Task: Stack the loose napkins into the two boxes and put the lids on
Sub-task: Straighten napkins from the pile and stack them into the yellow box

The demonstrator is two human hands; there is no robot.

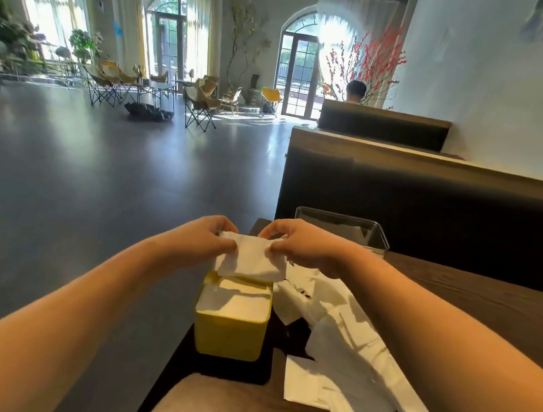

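Observation:
A white napkin (pixel 251 258) hangs just above the yellow box (pixel 229 335). My left hand (pixel 205 237) pinches its left top corner and my right hand (pixel 303 244) pinches its right top corner. The yellow box stands open near the table's left edge, with white napkins stacked inside close to its rim. A clear plastic box (pixel 343 229) stands at the far end of the table behind my right hand. Loose napkins (pixel 346 361) lie scattered on the table to the right of the yellow box. No lid is clearly in view.
The dark wooden table (pixel 492 304) runs along a dark booth backrest (pixel 435 206). The table's left edge drops to a wide grey floor (pixel 93 182). A person sits far back behind another booth. Folding chairs stand by the windows.

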